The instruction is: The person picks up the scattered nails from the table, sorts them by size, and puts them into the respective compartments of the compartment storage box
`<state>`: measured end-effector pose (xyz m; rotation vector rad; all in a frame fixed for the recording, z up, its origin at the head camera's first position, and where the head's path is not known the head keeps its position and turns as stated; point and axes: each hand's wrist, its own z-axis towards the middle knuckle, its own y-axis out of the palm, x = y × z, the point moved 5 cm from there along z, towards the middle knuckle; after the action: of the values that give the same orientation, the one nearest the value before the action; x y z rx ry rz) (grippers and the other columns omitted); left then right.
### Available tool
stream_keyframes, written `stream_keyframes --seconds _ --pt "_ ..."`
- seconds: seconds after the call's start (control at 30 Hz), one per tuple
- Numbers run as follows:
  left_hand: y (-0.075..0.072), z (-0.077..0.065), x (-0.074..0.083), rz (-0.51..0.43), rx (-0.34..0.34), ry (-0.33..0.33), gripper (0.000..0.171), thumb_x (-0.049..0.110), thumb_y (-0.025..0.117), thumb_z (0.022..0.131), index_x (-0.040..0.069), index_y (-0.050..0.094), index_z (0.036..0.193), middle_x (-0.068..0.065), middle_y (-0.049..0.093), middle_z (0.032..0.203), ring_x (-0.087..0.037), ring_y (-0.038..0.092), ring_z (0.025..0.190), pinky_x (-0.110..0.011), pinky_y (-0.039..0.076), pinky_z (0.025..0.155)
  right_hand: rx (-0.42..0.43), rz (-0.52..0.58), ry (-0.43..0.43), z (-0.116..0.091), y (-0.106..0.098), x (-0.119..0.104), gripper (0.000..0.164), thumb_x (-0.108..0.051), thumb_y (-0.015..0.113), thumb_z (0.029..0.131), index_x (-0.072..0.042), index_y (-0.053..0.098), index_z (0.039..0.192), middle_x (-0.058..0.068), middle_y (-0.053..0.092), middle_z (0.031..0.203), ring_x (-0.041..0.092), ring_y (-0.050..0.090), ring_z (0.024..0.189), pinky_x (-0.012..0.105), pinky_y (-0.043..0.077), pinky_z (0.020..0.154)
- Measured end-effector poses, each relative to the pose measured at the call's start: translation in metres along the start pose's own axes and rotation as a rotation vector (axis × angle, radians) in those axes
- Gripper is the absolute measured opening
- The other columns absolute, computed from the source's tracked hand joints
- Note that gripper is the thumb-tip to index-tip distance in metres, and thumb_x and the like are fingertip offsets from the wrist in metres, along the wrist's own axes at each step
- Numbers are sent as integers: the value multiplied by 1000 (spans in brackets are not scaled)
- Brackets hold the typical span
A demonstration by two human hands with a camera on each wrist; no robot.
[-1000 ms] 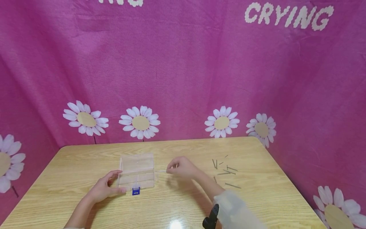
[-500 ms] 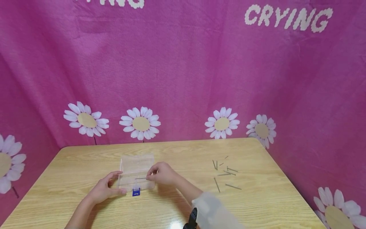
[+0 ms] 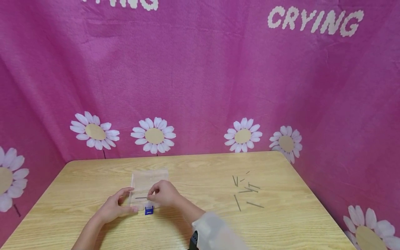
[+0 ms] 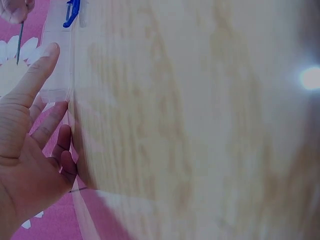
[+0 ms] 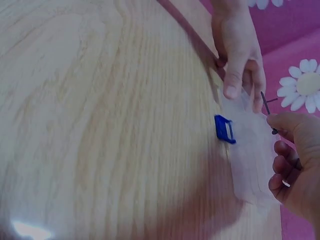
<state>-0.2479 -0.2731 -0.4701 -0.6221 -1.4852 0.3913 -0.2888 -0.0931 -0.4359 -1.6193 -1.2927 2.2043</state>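
A clear plastic box (image 3: 150,177) with a blue latch (image 3: 149,210) lies opened out on the table, lid toward the back. My left hand (image 3: 114,205) holds its left end, thumb at the front corner and index finger near the hinge line. My right hand (image 3: 164,193) pinches a thin dark nail (image 3: 141,198) between thumb and fingertips, over the front tray. The nail points left, roughly level in the head view. In the right wrist view the nail (image 5: 267,106) shows its head by the thumb. The right hand hides part of the tray.
Several loose nails (image 3: 255,204) of different lengths lie scattered on the right side of the wooden table (image 3: 200,166). A pink curtain (image 3: 200,76) with printed daisies hangs behind and along both sides. A black wrist strap (image 3: 193,240) sits at the right sleeve.
My right hand has carried the nail leftward, from beside the box to over its front tray. My left hand has stayed at the box's left end.
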Motion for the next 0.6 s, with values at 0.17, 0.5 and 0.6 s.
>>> stream_keyframes --seconds 0.17,0.5,0.6 --pt "0 0 0 -8 -2 8 78 22 81 71 4 40 136 -31 48 130 -43 51 115 -50 42 94 3 -31 17 1 10 -5 8 -17 70 81 -10 73 79 -11 42 52 0 36 49 15 31 46" --pt "0 0 0 -3 5 9 77 23 82 71 4 42 135 -32 48 130 -43 51 115 -50 42 93 49 -50 66 1 20 -6 9 -19 71 81 -12 72 75 -12 41 51 1 35 47 17 28 44" --pt "0 1 -1 3 8 -3 77 24 82 71 5 42 135 -30 49 130 -42 50 115 -50 42 93 60 -61 84 1 22 -7 9 -20 71 80 -14 72 74 -12 40 51 1 35 47 17 28 44"
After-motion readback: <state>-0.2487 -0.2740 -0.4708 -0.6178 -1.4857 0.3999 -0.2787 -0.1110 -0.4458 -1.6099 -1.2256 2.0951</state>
